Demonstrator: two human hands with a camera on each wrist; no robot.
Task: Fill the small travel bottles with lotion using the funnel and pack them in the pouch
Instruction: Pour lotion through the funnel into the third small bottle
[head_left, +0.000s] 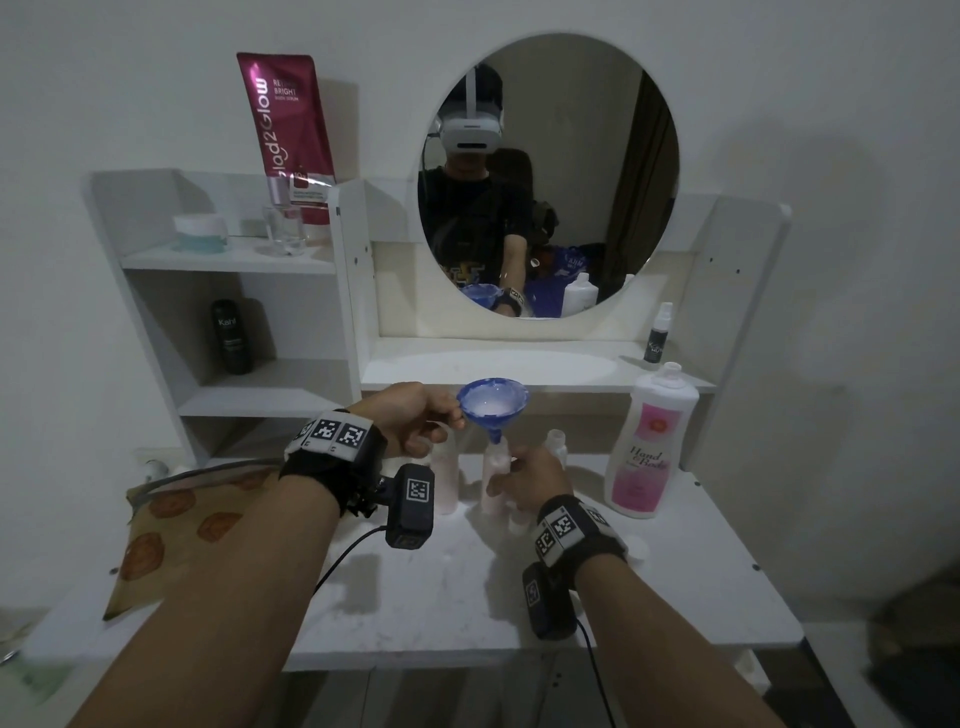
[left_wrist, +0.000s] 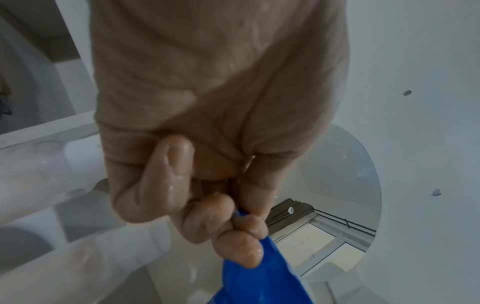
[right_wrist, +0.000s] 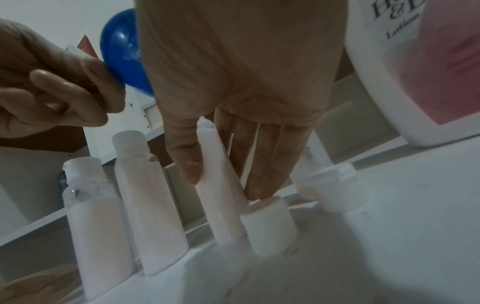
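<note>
Both forearms fill the near edge of the head view, each with a tagged wrist strap and a small camera hanging below it. Left side of the white table: patterned pouch, flat, mouth open toward the centre. Left hand clenched, thumb and curled fingers pinching the rim tab of the blue funnel. Funnel upright, bowl coated with white lotion, spout pointing down at the mouth of the middle small bottle; cannot tell if the spout is inside the neck. Right hand grasps that bottle, thumb on one side, fingers down the other, bottle base on the table. Right wrist view: two more uncapped bottles just left of it, filled with pale lotion, one to below the shoulder. Loose white caps on the table beside the held bottle, one touching the fingertips. Further right: big lotion bottle, upright, cap off, near the held bottle but not touching. Small spray bottle on the ledge behind it, under the round mirror.
</note>
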